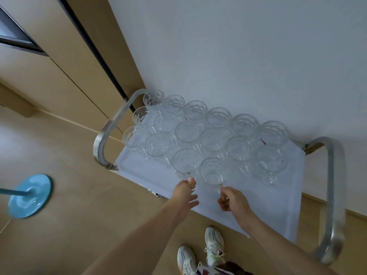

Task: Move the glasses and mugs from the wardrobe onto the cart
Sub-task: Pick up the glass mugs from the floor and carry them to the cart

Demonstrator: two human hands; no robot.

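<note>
Several clear glass mugs stand in rows on the cart (pixel 278 211), which is covered with a white cloth. My right hand (pixel 233 201) pinches the handle of the nearest glass mug (pixel 212 171), which rests on the cloth in the front row. My left hand (pixel 185 195) reaches to the neighbouring mug (pixel 183 162). Its thumb and forefinger tips touch that mug's handle, and the other fingers are spread straight. Three taller patterned glasses (pixel 153 98) stand along the cart's left end. The wardrobe is out of view.
Metal handle bars curve up at the cart's left end (pixel 107 135) and right end (pixel 333 195). A white wall lies behind the cart. A blue round stand base (pixel 29 196) sits on the floor at left. My white shoes (pixel 213 245) are close to the cart's front edge.
</note>
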